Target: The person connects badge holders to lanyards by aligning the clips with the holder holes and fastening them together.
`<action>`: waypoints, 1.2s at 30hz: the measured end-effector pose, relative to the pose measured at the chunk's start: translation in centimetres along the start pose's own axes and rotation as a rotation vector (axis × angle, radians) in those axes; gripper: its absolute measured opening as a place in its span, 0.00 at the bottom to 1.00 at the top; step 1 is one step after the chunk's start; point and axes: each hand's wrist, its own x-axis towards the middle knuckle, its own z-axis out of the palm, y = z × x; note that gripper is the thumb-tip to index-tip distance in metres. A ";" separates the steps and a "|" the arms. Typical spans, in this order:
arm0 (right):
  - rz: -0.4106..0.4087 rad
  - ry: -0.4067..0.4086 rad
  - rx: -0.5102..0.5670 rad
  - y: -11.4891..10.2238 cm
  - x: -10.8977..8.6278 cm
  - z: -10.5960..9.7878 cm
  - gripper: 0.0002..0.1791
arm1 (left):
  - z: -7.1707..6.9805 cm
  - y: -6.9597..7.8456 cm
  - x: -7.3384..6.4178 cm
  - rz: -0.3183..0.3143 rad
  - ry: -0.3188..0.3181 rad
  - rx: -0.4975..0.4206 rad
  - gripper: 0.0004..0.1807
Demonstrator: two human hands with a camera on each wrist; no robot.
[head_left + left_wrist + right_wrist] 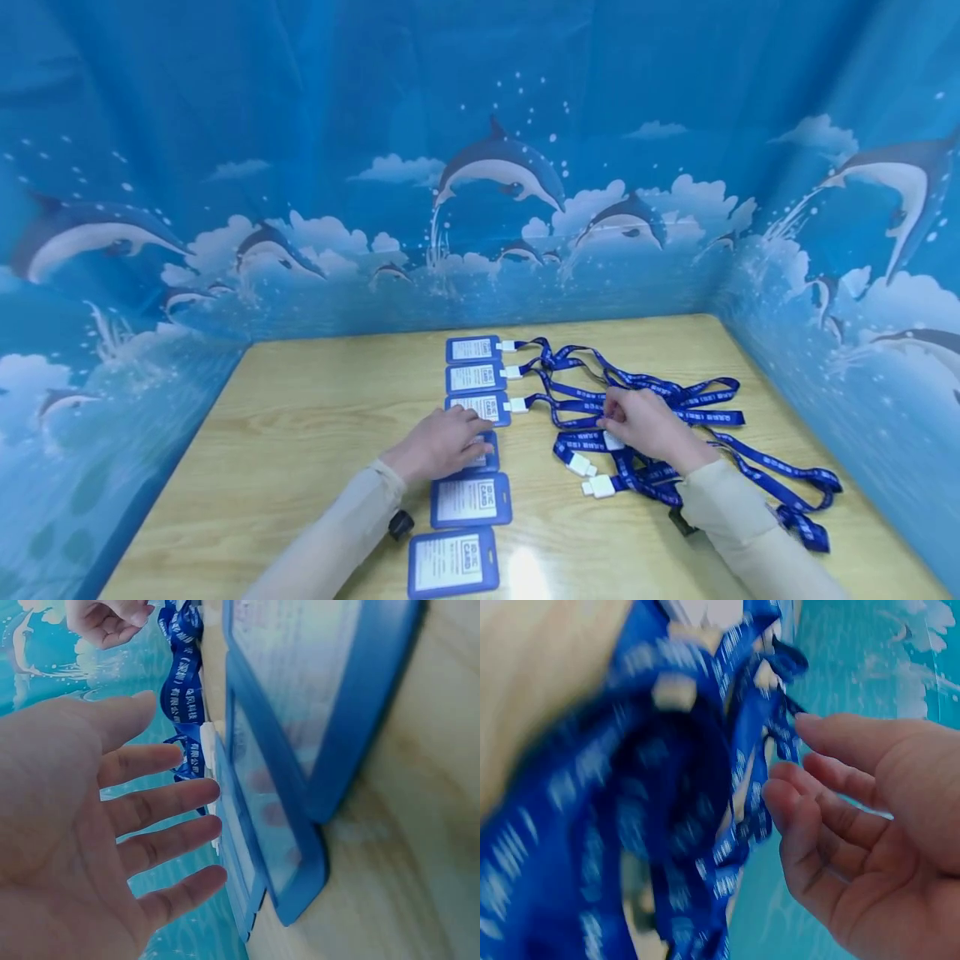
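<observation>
A column of blue-framed ID card holders (472,500) lies on the table, with white printed cards inside. Over the middle of that column my left hand (442,443) hovers, partly covering one badge holder (486,457). In the left wrist view its fingers (161,802) are spread and hold nothing. My right hand (651,427) is above a heap of blue lanyards (637,475), close to a white clip (613,442). Seen in the right wrist view, the right fingers (799,832) bend loosely, thumb apart, with nothing between them.
The three farthest holders have white connectors (517,405) joining them to lanyards that trail right. Two loose white connectors (600,487) lie left of the heap. A blue dolphin-print curtain (480,267) surrounds the wooden table (300,417) at the back and sides.
</observation>
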 end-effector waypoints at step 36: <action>-0.348 -0.101 0.193 -0.7 0.1 2.9 0.09 | 1.1 -0.1 -0.6 -0.002 0.066 0.011 0.20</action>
